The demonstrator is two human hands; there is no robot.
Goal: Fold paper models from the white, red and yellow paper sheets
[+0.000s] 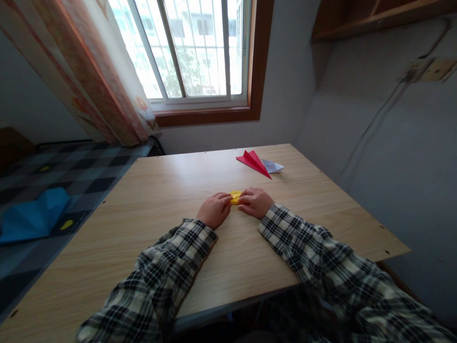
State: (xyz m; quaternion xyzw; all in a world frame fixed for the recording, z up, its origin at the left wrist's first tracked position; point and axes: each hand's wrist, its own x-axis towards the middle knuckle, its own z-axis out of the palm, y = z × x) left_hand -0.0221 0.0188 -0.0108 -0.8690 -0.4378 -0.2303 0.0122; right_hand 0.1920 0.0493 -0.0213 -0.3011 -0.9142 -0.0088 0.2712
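Observation:
A small piece of folded yellow paper lies at the middle of the wooden table, between my two hands. My left hand grips its left end, fingers closed over the edge. On the opposite end my right hand has its fingers bent and closed on the paper. Both hands rest low at the tabletop, and the fingers cover much of the paper's two ends.
Beyond my hands a red paper plane lies beside a white folded paper boat. The wooden table meets a checked bed on the left, with a blue folded paper on it. A wall stands close on the right.

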